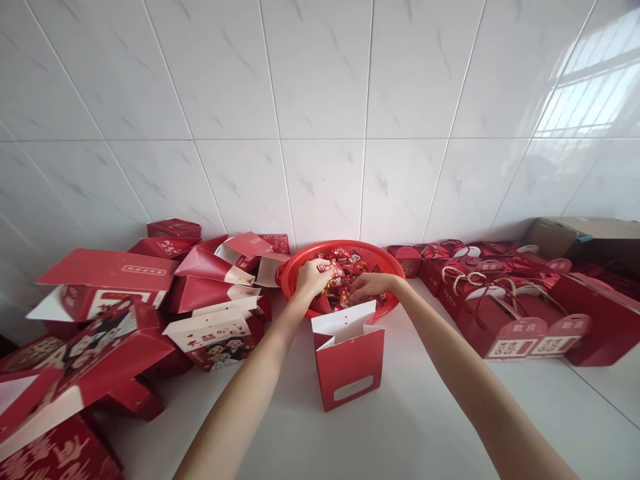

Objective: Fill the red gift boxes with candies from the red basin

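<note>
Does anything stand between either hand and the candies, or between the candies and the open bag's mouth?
Nothing visible separates the left hand or right hand from the candies; both are among them. Between the candies and the mouth of the bag stand the basket's near rim and the bag's raised white flap.

Worktop (320,447): we record bare surface along the near edge, centre; a red bag (350,367) blocks the straight path to the basket (395,263).

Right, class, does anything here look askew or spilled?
Yes: on the left, the open boxes lie in a jumbled heap, tilted every which way, unlike the handled boxes lined up on the right. No spill shows.
</note>
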Tool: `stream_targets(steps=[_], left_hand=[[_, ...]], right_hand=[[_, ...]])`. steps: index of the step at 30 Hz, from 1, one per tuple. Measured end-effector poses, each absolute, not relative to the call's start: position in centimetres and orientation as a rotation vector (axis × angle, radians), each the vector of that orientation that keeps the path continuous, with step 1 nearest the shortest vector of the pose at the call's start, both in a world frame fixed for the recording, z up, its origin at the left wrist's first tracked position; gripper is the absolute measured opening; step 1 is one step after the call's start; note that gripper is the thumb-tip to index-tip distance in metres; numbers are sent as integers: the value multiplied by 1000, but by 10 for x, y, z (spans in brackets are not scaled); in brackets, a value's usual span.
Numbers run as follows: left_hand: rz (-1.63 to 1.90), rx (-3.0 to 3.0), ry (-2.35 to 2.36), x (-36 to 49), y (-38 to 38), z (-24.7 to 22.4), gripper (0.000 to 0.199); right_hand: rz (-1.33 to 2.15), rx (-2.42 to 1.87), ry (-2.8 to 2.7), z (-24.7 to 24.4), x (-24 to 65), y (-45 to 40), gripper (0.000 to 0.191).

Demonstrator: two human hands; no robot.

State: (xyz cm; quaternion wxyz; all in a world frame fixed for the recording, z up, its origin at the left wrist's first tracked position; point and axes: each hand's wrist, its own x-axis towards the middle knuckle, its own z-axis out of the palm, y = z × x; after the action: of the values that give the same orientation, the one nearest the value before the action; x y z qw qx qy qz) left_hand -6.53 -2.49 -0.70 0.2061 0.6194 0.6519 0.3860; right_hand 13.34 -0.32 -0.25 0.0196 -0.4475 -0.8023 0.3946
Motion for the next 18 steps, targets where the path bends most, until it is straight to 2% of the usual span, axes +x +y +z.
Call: stream_targets(steps=[6, 12, 18], left_hand=[[1059, 1744, 1798, -65, -24, -8, 30], [1024, 1788, 1800, -64, -27, -5, 26], [1010, 1783, 1783, -64, -28, -4, 26]], right_hand=[[1303, -1442, -2454, 1, 131, -4, 12], [1332, -1321, -2522, -5, 131, 0, 4], [1278, -1328, -2528, -10, 133, 6, 17]])
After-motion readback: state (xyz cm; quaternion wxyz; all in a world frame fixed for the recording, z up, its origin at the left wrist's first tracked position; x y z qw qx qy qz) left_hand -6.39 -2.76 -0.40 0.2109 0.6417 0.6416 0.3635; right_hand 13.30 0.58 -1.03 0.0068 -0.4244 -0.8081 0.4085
